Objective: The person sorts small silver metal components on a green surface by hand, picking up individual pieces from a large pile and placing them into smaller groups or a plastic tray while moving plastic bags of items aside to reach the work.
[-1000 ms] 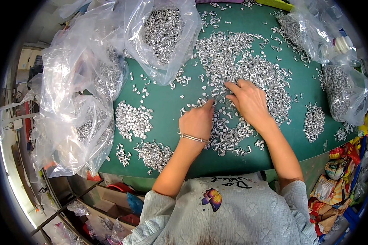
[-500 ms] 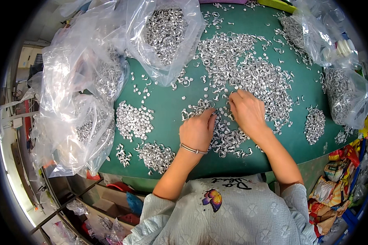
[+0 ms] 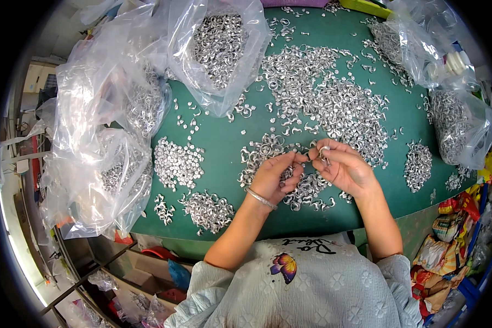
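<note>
Just above a heap of curved silver metal pieces [image 3: 310,191], my two hands meet, fingertips nearly touching. My right hand [image 3: 351,170] pinches one small curved silver metal piece [image 3: 325,155] between thumb and fingers. My left hand [image 3: 276,176], with a bangle at its wrist, is closed, its fingers bent over the heap; whatever its fingertips hold is too small to make out. Beyond my hands spreads a large pile of loose silver pieces [image 3: 355,106]. To the left lie a pile of small flower-shaped silver pieces [image 3: 177,163] and a heap of curved ones [image 3: 208,210].
Clear plastic bags of metal pieces [image 3: 221,52] stand at the back, along the left side [image 3: 101,164] and at the right [image 3: 454,128]. A small heap [image 3: 418,167] sits right on the green table [image 3: 218,134]. Below its edge are a drawer [image 3: 142,268] and colourful packets [image 3: 440,249].
My right hand has turned and lifted from the pile toward me, now with a curved silver piece in its fingers. My left hand has moved right toward it.
</note>
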Tool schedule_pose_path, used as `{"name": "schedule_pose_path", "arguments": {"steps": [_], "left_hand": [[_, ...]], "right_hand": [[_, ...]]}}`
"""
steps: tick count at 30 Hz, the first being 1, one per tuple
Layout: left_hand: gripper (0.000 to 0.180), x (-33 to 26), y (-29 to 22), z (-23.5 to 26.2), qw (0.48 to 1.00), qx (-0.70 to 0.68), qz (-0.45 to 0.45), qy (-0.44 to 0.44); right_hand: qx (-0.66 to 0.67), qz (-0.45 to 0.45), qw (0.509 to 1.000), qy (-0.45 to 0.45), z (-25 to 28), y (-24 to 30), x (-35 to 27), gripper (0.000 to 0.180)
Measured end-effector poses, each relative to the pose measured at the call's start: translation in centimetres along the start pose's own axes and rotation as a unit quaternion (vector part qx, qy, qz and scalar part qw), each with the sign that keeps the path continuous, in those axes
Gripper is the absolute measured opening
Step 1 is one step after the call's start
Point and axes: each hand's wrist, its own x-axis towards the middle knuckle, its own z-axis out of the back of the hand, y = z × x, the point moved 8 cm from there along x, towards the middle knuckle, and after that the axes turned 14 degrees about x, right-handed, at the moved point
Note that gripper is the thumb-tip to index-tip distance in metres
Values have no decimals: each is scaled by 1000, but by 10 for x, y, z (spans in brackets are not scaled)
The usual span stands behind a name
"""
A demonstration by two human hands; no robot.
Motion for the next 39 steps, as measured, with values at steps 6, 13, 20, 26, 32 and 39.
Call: {"name": "schedule_pose_path", "arguments": {"steps": [6, 13, 20, 26, 32, 39], "left_hand": [[29, 1, 5, 3, 999, -22, 14, -33], [26, 1, 8, 4, 999, -38, 1, -12], [26, -1, 8, -6, 999, -46, 10, -22], [26, 8, 22, -16, 997, -76, 28, 19], [25, 13, 24, -30, 990, -128, 29, 50], [27, 9, 12, -51, 986, -137, 24, 93]], "right_hand": [[29, 17, 998, 56, -14, 2, -9, 40], [58, 17, 994, 97, -30, 3, -20, 50], [-52, 64, 994, 68, -29, 5, -27, 43], [-368, 164, 915, 20, -35, 2, -34, 36], [-542, 252, 802, 11, -55, 6, -45, 31], [-138, 243, 960, 16, -35, 13, -39, 25]]}}
